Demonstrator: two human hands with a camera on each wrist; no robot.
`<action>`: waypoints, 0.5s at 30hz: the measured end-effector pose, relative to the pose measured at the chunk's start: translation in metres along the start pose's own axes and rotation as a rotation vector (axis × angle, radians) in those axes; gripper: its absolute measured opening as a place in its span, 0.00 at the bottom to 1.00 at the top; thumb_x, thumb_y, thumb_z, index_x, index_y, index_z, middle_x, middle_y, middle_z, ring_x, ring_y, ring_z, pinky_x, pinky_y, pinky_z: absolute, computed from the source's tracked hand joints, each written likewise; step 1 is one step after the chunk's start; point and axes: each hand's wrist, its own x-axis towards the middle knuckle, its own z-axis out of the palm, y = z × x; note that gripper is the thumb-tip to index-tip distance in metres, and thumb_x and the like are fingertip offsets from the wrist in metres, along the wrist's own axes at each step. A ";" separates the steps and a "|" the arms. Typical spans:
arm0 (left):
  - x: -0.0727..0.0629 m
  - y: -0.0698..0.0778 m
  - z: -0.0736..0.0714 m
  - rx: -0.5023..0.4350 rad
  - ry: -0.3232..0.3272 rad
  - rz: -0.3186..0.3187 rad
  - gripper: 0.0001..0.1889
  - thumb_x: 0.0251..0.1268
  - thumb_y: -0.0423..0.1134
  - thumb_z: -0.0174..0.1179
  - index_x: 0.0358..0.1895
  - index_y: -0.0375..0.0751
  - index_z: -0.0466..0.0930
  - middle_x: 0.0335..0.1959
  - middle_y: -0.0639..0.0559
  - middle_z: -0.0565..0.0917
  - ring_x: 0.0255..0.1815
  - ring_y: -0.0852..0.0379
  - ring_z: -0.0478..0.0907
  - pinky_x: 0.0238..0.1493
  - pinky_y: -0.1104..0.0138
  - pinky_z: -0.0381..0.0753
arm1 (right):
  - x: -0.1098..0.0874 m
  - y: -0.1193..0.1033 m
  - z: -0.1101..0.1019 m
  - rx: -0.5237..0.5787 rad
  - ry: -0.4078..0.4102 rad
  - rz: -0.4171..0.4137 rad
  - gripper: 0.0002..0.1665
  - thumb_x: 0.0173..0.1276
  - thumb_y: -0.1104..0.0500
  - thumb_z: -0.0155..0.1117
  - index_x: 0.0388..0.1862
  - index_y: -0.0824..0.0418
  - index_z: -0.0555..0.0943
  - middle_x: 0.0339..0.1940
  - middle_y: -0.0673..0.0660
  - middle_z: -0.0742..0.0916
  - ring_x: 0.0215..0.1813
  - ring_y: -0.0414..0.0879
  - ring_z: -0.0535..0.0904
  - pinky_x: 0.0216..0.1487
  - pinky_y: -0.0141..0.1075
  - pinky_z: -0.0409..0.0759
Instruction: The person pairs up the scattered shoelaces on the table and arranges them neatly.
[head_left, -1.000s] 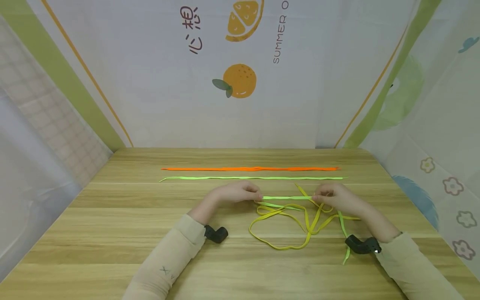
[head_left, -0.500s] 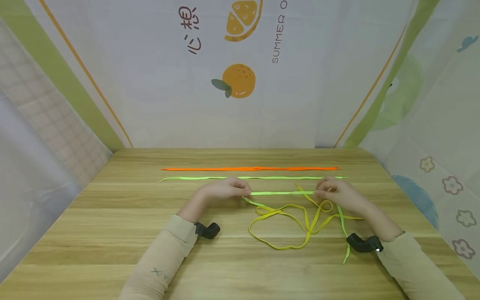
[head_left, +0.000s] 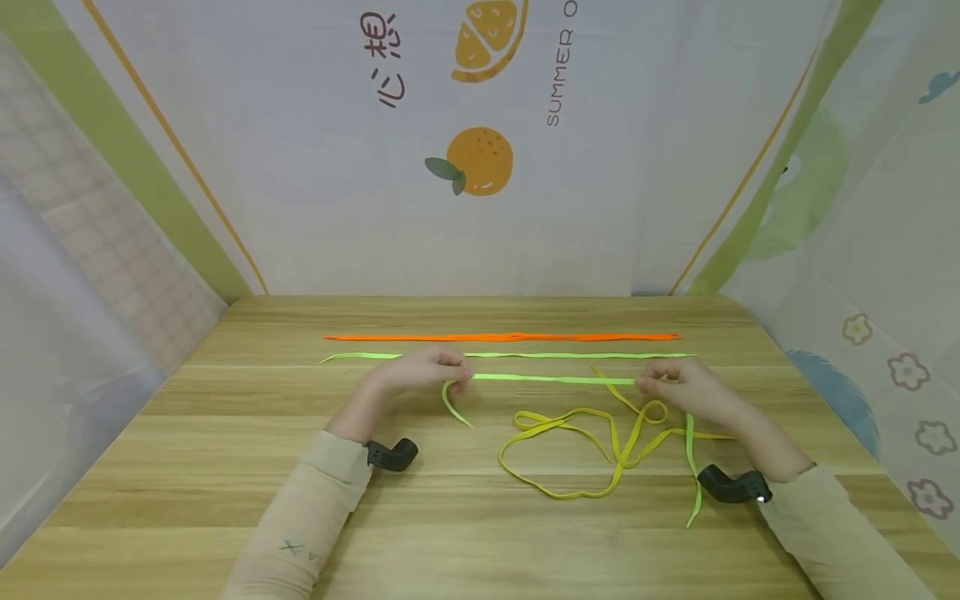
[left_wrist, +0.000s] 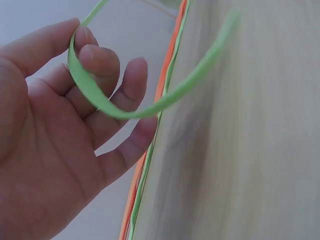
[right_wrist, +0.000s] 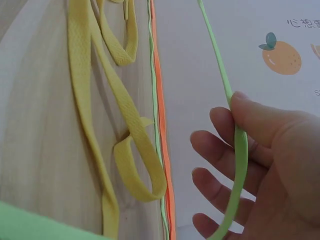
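A light green shoelace is stretched level between the two hands, above the table. The left hand pinches it between thumb and index finger; a short loose end curls down below that hand, and in the left wrist view the lace hangs across the palm. With thumb and index finger the right hand pinches the other side, and a longer tail drops from there toward the right wrist. In the right wrist view this lace runs down past the other fingers. A yellow shoelace lies in loose loops beneath, nearer the right hand.
Farther back, an orange shoelace lies straight across the wooden table. A second green shoelace lies parallel just in front of it, partly behind the left hand. A printed cloth hangs behind the table's far edge.
The left hand has moved left and slightly farther back, so the green span between the hands is longer. Its short end has come away from the yellow lace. The right hand has shifted slightly right.
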 end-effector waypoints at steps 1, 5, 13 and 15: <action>-0.002 0.000 -0.001 -0.003 0.007 -0.005 0.18 0.73 0.41 0.51 0.31 0.27 0.75 0.29 0.39 0.76 0.36 0.48 0.73 0.47 0.57 0.68 | 0.000 0.000 0.000 0.005 -0.004 0.001 0.11 0.72 0.53 0.59 0.35 0.58 0.82 0.36 0.53 0.85 0.44 0.49 0.77 0.40 0.46 0.74; -0.011 -0.002 -0.006 -0.037 0.025 -0.021 0.17 0.73 0.41 0.51 0.30 0.29 0.72 0.25 0.39 0.70 0.31 0.47 0.69 0.42 0.58 0.67 | 0.000 0.002 -0.001 0.028 -0.018 -0.004 0.12 0.73 0.54 0.58 0.35 0.61 0.81 0.37 0.55 0.85 0.43 0.50 0.79 0.41 0.46 0.75; -0.025 -0.007 -0.016 -0.061 0.059 -0.068 0.16 0.73 0.39 0.51 0.26 0.33 0.68 0.21 0.42 0.63 0.28 0.49 0.63 0.41 0.57 0.66 | -0.002 0.005 -0.006 0.009 -0.020 0.006 0.16 0.75 0.54 0.54 0.43 0.66 0.82 0.38 0.58 0.85 0.45 0.54 0.80 0.44 0.51 0.76; -0.029 -0.009 -0.019 -0.052 0.072 -0.076 0.17 0.74 0.39 0.50 0.24 0.35 0.66 0.20 0.44 0.61 0.27 0.48 0.61 0.41 0.56 0.66 | -0.002 0.005 -0.007 -0.001 -0.018 0.017 0.17 0.75 0.53 0.53 0.43 0.66 0.82 0.39 0.59 0.85 0.46 0.55 0.79 0.45 0.52 0.76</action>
